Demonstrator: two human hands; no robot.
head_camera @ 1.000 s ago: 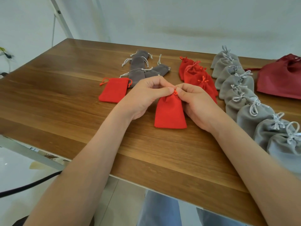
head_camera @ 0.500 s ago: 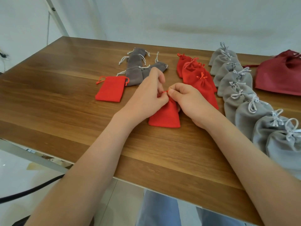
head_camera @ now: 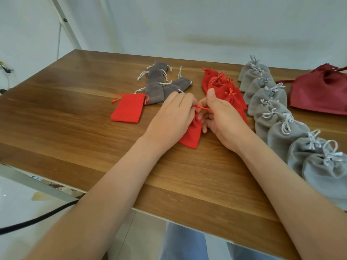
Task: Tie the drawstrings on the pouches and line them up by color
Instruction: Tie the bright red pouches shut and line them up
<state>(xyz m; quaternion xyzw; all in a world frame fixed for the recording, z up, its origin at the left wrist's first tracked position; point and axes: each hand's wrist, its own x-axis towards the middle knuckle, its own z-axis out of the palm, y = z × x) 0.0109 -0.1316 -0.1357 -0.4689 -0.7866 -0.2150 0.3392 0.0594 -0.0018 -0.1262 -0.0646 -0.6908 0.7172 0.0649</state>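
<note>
Centrally: one small red pouch lies on the wooden table, its neck cinched and its body partly under the left hand.

- Left hand — fingers curled, pinching the red drawstring at the pouch neck.
- Right hand — thumb raised, fingers pinching the same drawstring, which runs taut between the two hands.
- Left of that pouch: one flat red pouch, cord loops loose.
- Beyond that pouch, slightly left: a cluster of dark grey pouches, pale cords trailing untied.
- Just right of it, behind the right hand: an overlapping row of tied red pouches.
- Further right: a long row of tied light grey pouches.
- Furthest right: a large maroon bag.
</note>
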